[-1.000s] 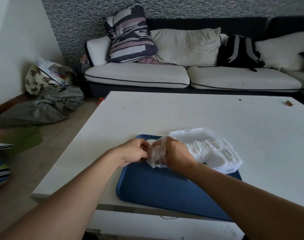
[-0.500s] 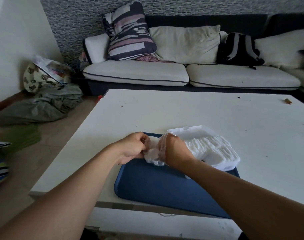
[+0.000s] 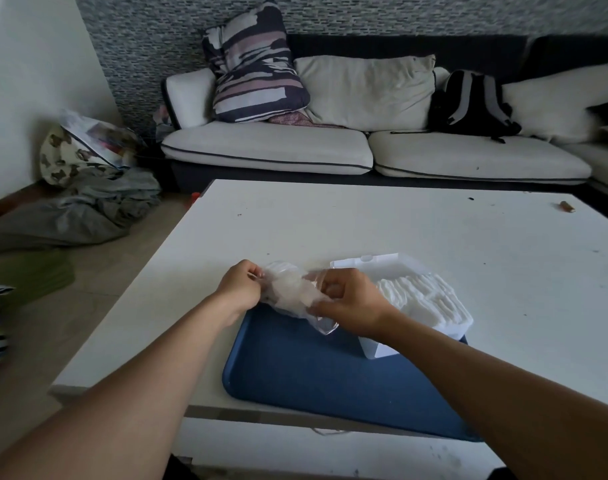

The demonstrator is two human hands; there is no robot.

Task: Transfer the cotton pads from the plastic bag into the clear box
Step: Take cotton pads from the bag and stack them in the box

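A crumpled clear plastic bag (image 3: pixel 292 292) is stretched between both hands above the far left corner of a blue tray (image 3: pixel 330 375). My left hand (image 3: pixel 242 285) pinches its left end. My right hand (image 3: pixel 351 304) grips its right side, thumb on the lower edge. I cannot tell whether pads remain inside the bag. To the right, the clear box (image 3: pixel 458 327) stands on the tray with its lid open at the back, packed with white cotton pads (image 3: pixel 424 294).
The tray lies on a white table (image 3: pixel 382 223) near its front edge. A small brown object (image 3: pixel 567 206) lies at the table's far right. Beyond it stands a sofa (image 3: pixel 268 147) with pillows and a black backpack (image 3: pixel 469 105). Clothes and bags are piled on the floor at the left (image 3: pixel 88 188).
My right hand has slid out to the right and now grips the bag from the side. The bag is pulled wider between the hands. The view has shifted a little.
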